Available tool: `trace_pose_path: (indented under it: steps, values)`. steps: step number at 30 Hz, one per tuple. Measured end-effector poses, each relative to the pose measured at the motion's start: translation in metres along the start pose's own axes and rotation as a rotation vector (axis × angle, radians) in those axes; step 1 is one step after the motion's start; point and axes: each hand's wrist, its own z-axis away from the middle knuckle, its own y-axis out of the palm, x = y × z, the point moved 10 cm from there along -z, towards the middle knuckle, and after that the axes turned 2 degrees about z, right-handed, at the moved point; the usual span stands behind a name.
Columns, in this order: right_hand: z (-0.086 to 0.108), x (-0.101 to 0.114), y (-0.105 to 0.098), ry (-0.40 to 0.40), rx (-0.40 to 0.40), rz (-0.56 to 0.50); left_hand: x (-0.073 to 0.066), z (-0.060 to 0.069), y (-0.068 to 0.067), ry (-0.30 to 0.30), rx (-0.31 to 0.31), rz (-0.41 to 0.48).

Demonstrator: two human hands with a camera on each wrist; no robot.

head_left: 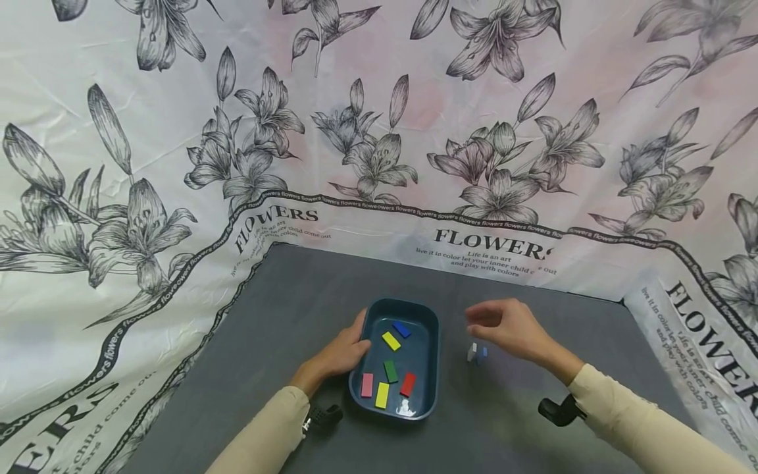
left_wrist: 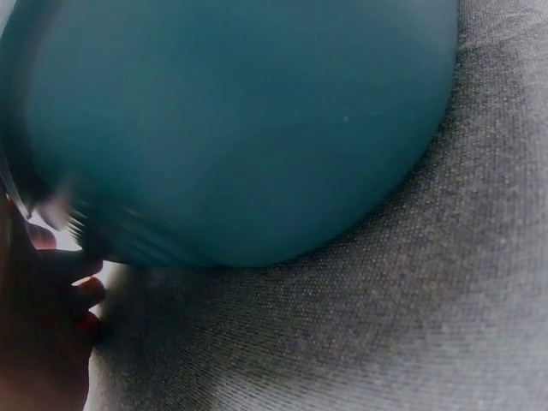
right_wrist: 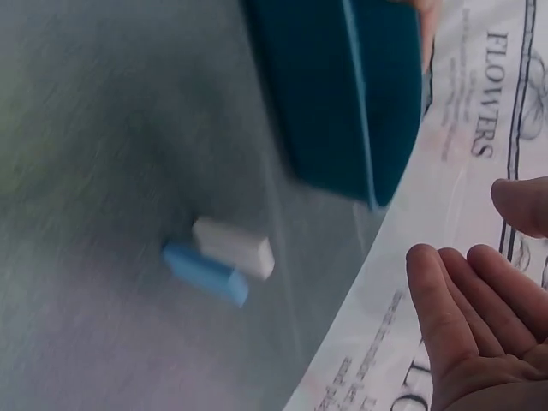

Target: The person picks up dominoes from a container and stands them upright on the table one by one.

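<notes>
A dark teal tray (head_left: 414, 362) holds several small blocks: blue (head_left: 401, 329), yellow (head_left: 391, 341), green (head_left: 390, 371), pink (head_left: 367, 385), another yellow (head_left: 381, 395) and red (head_left: 407, 384). My left hand (head_left: 343, 352) grips the tray's left side, thumb over the rim; the left wrist view shows its fingers (left_wrist: 77, 282) by the tray wall (left_wrist: 240, 128). Right of the tray, a white block (head_left: 472, 352) (right_wrist: 233, 247) and a light blue block (head_left: 482, 356) (right_wrist: 205, 274) stand side by side on the cloth. My right hand (head_left: 512, 329) (right_wrist: 488, 317) hovers above them, empty, thumb and fingers apart.
Grey cloth (head_left: 284, 296) covers the table. A white sheet (head_left: 379, 227) with printed flowers and lettering rises behind and at both sides. Dark wrist devices hang at the left wrist (head_left: 324, 418) and the right wrist (head_left: 559, 411).
</notes>
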Motion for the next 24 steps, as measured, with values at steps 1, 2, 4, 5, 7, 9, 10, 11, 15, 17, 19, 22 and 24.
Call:
trace_pose_path:
  steps: [1, 2, 4, 5, 7, 9, 10, 11, 15, 17, 19, 22, 24]
  values:
    - [-0.002, 0.001, 0.003, 0.007, 0.009, -0.016, 0.000, 0.000, 0.000, 0.000, 0.000, 0.000]
    - [-0.003, 0.003, 0.007, 0.009, 0.018, -0.033, 0.000, 0.000, 0.001, -0.003, 0.004, 0.004]
    - [-0.007, 0.008, 0.013, 0.010, 0.032, -0.055, 0.000, -0.001, 0.001, -0.001, 0.002, 0.000]
    - [-0.010, 0.010, 0.016, 0.009, 0.035, -0.061, 0.000, -0.001, 0.001, -0.001, 0.002, 0.000]
    - [-0.014, 0.014, 0.022, 0.004, 0.040, -0.067, 0.000, -0.001, 0.002, 0.002, 0.004, 0.004]
    - [-0.018, 0.018, 0.028, 0.002, 0.045, -0.067, 0.000, -0.001, 0.002, 0.005, 0.003, 0.005]
    - [-0.021, 0.019, 0.032, 0.002, 0.049, -0.072, 0.000, -0.001, 0.002, 0.006, 0.002, 0.006]
    - [-0.023, 0.020, 0.036, 0.007, 0.053, -0.078, 0.000, -0.001, 0.002, 0.007, 0.002, 0.006]
    - [-0.030, 0.022, 0.052, 0.049, 0.085, -0.115, 0.000, -0.001, 0.002, 0.008, -0.003, -0.002]
    - [-0.034, 0.023, 0.060, 0.067, 0.104, -0.130, 0.000, -0.001, 0.001, 0.007, -0.005, -0.010]
    - [-0.037, 0.023, 0.069, 0.080, 0.124, -0.136, 0.000, -0.001, 0.002, 0.008, -0.003, -0.011]
    - [-0.041, 0.026, 0.080, 0.057, 0.150, -0.131, -0.001, 0.000, 0.002, 0.007, 0.000, -0.012]
    - [-0.044, 0.028, 0.087, 0.052, 0.161, -0.132, -0.001, 0.000, 0.002, 0.006, 0.001, -0.010]
